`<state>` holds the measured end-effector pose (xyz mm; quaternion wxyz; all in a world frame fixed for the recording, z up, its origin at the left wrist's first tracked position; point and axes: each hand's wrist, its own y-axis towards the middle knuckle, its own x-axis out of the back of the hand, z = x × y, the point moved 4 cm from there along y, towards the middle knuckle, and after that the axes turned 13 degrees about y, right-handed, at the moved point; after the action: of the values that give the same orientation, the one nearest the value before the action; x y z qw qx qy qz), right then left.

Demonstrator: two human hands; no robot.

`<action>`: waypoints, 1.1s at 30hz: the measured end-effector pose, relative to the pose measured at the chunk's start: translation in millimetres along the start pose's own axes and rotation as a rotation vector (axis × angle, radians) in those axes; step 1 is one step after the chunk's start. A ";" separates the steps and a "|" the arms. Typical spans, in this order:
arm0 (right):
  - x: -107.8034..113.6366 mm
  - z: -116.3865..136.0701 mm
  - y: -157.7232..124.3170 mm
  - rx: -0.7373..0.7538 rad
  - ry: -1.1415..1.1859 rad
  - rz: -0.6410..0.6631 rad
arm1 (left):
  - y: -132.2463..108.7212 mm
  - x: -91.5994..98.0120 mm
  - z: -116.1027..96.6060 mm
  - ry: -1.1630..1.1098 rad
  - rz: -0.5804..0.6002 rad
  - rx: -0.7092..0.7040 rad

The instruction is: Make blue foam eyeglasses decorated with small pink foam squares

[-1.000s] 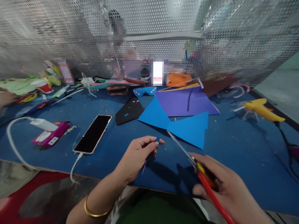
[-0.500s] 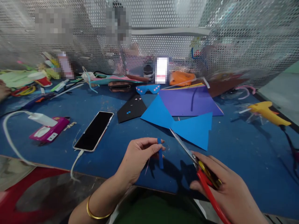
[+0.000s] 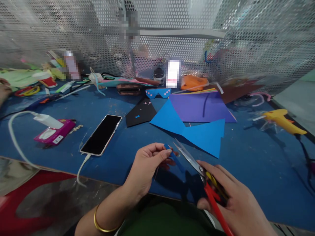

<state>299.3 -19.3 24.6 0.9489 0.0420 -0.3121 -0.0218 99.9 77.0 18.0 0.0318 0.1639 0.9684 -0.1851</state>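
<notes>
Between the thumb and fingers of my left hand [image 3: 149,165] is a narrow blue paper strip [image 3: 176,159], slanting down to the right. A thin strand also hangs below that hand. My right hand [image 3: 230,190] grips a pair of scissors [image 3: 190,158] with red and yellow handles, blades slightly parted and pointing up-left near the strip. Beyond the scissors lies a large cut piece of blue paper [image 3: 203,136]. Behind it are a purple sheet [image 3: 199,106], a black paper piece [image 3: 141,113] with small scraps on it, and blue paper glasses [image 3: 158,93] with pink squares.
A phone [image 3: 101,135] with a white cable and a magenta power strip [image 3: 54,132] lie on the left. A yellow glue gun [image 3: 283,119] rests at the right. Papers, an orange item [image 3: 194,82] and a dark bottle [image 3: 158,75] line the mesh wall. Another person's hand [image 3: 4,90] shows far left.
The scissors have moved a little left and off the blue paper's edge, toward my left hand. The blue strip has tilted from near upright to slanting. The view has shifted slightly.
</notes>
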 end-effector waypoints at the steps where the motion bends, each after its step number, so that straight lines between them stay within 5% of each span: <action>1: 0.1 0.8 -1.1 -0.011 0.007 -0.016 | -1.0 0.0 0.4 0.004 -0.006 0.002; 7: 3.5 4.2 -4.7 -0.118 0.092 -0.242 | 0.8 0.1 -1.1 0.363 -0.064 -0.151; 13: 3.4 -14.0 4.5 -0.046 0.025 -0.253 | 16.7 3.2 -14.4 0.759 -0.090 -0.283; 17: 1.0 -15.0 5.5 -0.051 -0.002 -0.291 | 34.3 37.3 -51.5 1.085 -0.335 -0.378; 20: -1.4 -6.8 2.2 -0.083 -0.012 -0.351 | 59.7 73.7 -76.2 1.289 -0.538 -0.342; 24: -4.0 -2.9 -1.5 -0.050 -0.047 -0.391 | 95.9 103.9 -83.0 1.503 -0.590 -0.231; 33: -8.3 -9.7 0.2 0.054 -0.068 -0.301 | 117.3 105.2 -72.3 1.721 -0.568 -0.090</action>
<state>298.4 -18.0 11.9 0.9223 0.1131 -0.3348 -0.1566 39.1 238.8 31.5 -0.7433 -0.0007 0.6678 0.0384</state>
